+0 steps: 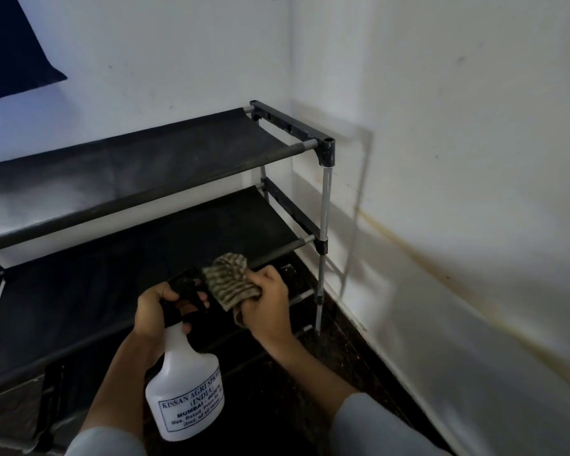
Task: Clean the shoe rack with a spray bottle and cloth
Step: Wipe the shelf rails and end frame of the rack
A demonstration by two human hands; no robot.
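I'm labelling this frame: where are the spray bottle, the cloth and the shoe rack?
spray bottle (pixel 181 383): head view, on its white body.
cloth (pixel 231 281): head view, on its striped folds.
shoe rack (pixel 165 159): head view, on the top fabric shelf.

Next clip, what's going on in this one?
A person is cleaning a black fabric-tiered shoe rack that stands in a white-walled corner. The left hand grips the black trigger head of a white spray bottle, nozzle aimed toward the striped cloth. The right hand holds that cloth bunched up at the front rail of the middle tier. No shoes are visible on the tiers.
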